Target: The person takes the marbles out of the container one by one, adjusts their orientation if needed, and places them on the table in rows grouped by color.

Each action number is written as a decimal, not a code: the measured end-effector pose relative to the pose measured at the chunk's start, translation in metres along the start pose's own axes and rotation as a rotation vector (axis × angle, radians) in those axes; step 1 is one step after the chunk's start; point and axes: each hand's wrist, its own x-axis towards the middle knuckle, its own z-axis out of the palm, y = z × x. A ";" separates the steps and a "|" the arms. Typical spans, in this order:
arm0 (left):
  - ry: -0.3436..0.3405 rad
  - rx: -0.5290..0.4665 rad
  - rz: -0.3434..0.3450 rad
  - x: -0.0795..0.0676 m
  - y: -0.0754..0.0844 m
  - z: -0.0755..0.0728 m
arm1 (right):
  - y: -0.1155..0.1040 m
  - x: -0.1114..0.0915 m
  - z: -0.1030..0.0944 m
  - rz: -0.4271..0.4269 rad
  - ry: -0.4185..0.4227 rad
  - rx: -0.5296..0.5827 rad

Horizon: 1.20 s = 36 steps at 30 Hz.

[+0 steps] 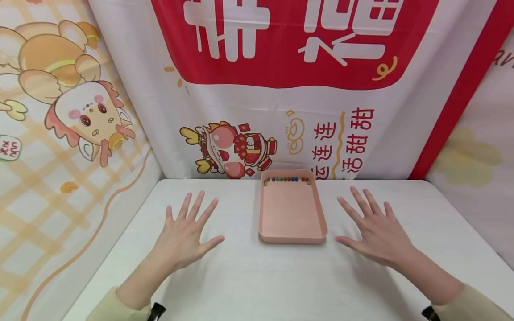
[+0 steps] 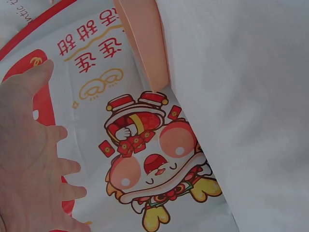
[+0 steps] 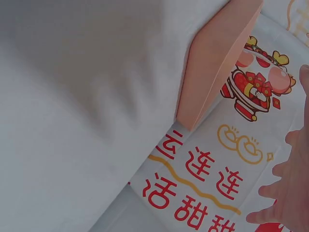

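A shallow pink tray (image 1: 292, 209) lies on the white table, near its back edge. Small round beads or marbles (image 1: 285, 179) in green, blue and brownish red line the tray's far end; their exact kind is too small to tell. Left of the tray, my left hand (image 1: 182, 238) hovers palm down with fingers spread, holding nothing. My right hand (image 1: 379, 232) is likewise spread on the other side, its thumb nearest the tray's front right corner and apart from it. Both wrist views catch the tray's outer wall (image 2: 145, 43) and part of each hand.
The white table (image 1: 257, 281) reaches toward me and to both sides. Behind it hangs a red and white printed cloth (image 1: 249, 98), meeting the table's back edge. A patterned cloth (image 1: 52, 187) walls off the left, and a pale one (image 1: 478, 178) the right.
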 end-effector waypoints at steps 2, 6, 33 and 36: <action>-0.009 -0.009 0.006 0.006 0.001 0.002 | -0.001 0.007 0.001 0.000 -0.021 -0.002; -0.024 -0.020 0.020 0.018 0.003 0.006 | -0.003 0.021 0.002 -0.001 -0.053 0.000; -0.181 -0.373 0.089 0.098 0.017 0.076 | -0.013 0.095 0.044 -0.057 -0.109 0.079; -0.227 -0.450 0.085 0.104 0.017 0.085 | -0.014 0.102 0.048 -0.068 -0.107 0.080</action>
